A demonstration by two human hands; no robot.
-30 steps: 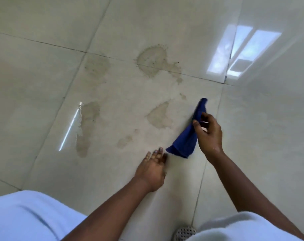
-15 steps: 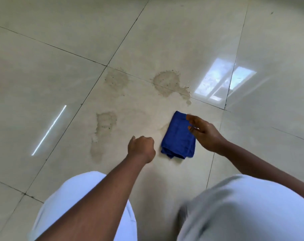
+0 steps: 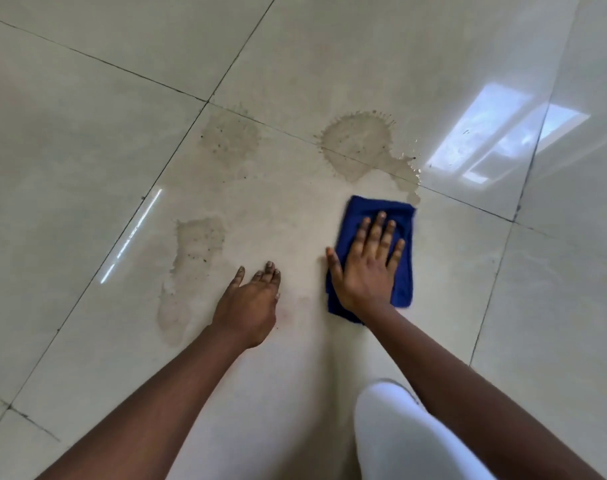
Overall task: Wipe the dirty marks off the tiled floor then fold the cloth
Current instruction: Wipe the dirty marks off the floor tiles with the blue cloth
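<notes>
A folded blue cloth lies flat on the pale tiled floor. My right hand presses down on it, palm flat and fingers spread. My left hand rests flat on the bare tile to the left of the cloth, holding nothing. A round brown splash mark lies just beyond the cloth. A fainter mark sits at the tile corner further left. A long smeared mark runs to the left of my left hand.
My knee in white clothing is at the bottom right. Dark grout lines cross the floor. A bright window reflection shines on the tile at the right.
The cloth went from hanging in my right hand to lying on the floor, and my right palm is now flat on top of it. My left hand opened from a fist onto the tile.
</notes>
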